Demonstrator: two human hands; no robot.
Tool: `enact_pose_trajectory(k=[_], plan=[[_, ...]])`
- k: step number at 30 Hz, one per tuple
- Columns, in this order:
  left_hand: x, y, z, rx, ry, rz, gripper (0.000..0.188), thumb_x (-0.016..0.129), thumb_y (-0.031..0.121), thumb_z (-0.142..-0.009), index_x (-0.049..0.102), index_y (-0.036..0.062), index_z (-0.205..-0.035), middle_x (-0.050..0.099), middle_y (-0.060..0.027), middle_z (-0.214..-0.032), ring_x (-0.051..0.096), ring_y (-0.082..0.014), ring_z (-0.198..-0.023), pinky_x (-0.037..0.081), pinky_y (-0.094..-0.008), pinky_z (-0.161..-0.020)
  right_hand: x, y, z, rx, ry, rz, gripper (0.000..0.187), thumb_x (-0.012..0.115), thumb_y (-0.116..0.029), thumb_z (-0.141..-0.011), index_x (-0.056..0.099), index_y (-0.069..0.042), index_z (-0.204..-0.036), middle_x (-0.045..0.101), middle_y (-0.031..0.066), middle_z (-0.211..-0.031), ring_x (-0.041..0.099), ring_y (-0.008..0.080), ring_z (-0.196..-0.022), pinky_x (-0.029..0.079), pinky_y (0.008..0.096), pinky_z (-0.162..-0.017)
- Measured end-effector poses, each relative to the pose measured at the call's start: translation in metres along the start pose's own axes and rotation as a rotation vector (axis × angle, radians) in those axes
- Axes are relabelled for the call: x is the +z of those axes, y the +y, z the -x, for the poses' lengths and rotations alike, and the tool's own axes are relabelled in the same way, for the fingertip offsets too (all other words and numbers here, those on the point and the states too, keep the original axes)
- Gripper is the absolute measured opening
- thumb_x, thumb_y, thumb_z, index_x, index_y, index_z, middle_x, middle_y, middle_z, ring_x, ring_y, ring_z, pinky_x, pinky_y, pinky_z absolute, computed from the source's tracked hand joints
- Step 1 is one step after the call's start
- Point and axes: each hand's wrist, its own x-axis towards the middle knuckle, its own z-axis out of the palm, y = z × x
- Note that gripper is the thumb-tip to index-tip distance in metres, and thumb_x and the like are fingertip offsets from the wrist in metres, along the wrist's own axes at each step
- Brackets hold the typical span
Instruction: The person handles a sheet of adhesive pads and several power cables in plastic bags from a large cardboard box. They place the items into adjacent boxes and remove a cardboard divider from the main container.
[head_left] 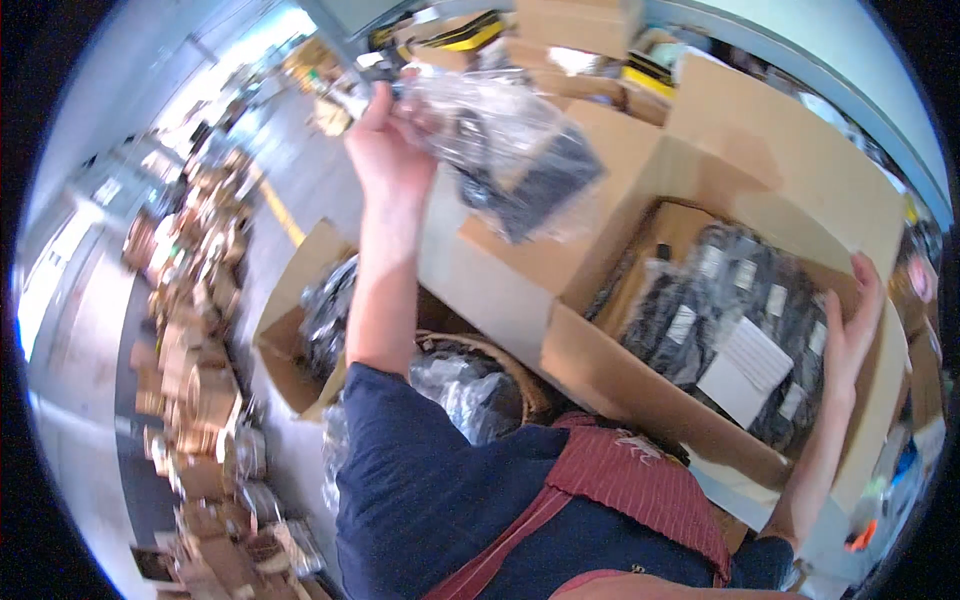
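Observation:
My left hand (388, 150) is raised at the upper left, its fingers closed on the gathered end of a clear plastic bag (510, 120). A black cable and a dark flat piece show through the film. Below and to the right stands an open cardboard box (620, 365) with its flaps spread. Several bagged dark items (690, 300) with white labels lie in rows inside it, under a printed white sheet (745, 375). My right hand (855, 320) is by the box's right wall, thumb and fingers apart, holding nothing; whether it touches the cardboard I cannot tell.
Beside my left arm sit an open carton (283, 365) with plastic-wrapped things and a round basket (520, 375) of clear bags. Cardboard boxes (575, 25) crowd the back of the worktable (450, 235). Many cartons (205, 390) are piled along the floor at left.

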Motion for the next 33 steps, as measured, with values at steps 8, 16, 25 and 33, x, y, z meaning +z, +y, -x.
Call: enact_pose_trajectory(k=[8,16,25,33], plan=[[-0.194,0.143,0.01,0.511,0.558,-0.667,0.016,0.057,0.015,-0.094,0.067,0.0046,-0.101,0.06,-0.0002,-0.081,0.053,-0.0114,-0.074,0.042,-0.0256,-0.068,0.007,-0.03,0.0,-0.112,-0.174,0.139,0.041,0.059,-0.004,-0.087,0.055,-0.003,-0.128,0.049,0.0137,-0.139,0.047,0.0297,-0.129,0.034,0.04,-0.111],[-0.273,0.087,0.014,0.61,0.61,-1.237,0.027,0.063,0.0,-0.067,0.073,0.0041,-0.092,0.064,-0.004,-0.08,0.05,-0.0136,-0.071,0.044,-0.0296,-0.074,0.015,0.006,0.003,0.142,-0.134,-0.069,0.047,0.067,-0.007,-0.081,0.056,-0.004,-0.126,0.056,0.0131,-0.127,0.052,0.027,-0.122,0.038,0.0389,-0.106],[0.021,-0.152,0.016,0.648,-0.672,-1.312,0.037,0.063,-0.002,-0.075,0.064,0.0057,-0.11,0.06,-0.0159,-0.118,0.054,-0.0355,-0.115,0.044,-0.0423,-0.098,0.016,0.01,0.001,0.064,-0.064,-0.036,0.046,0.062,0.003,-0.073,0.055,-0.004,-0.118,0.054,0.016,-0.113,0.057,0.0317,-0.102,0.048,0.039,-0.092],[0.04,-0.355,0.052,-0.729,-1.291,-1.858,0.034,0.058,0.024,-0.085,0.071,-0.0059,-0.094,0.071,-0.0234,-0.097,0.072,-0.0345,-0.081,0.06,-0.0436,-0.067,0.024,0.039,0.011,0.156,-0.007,0.013,0.045,0.059,0.007,-0.073,0.052,-0.002,-0.116,0.052,0.0177,-0.114,0.059,0.0325,-0.098,0.05,0.0414,-0.087]])
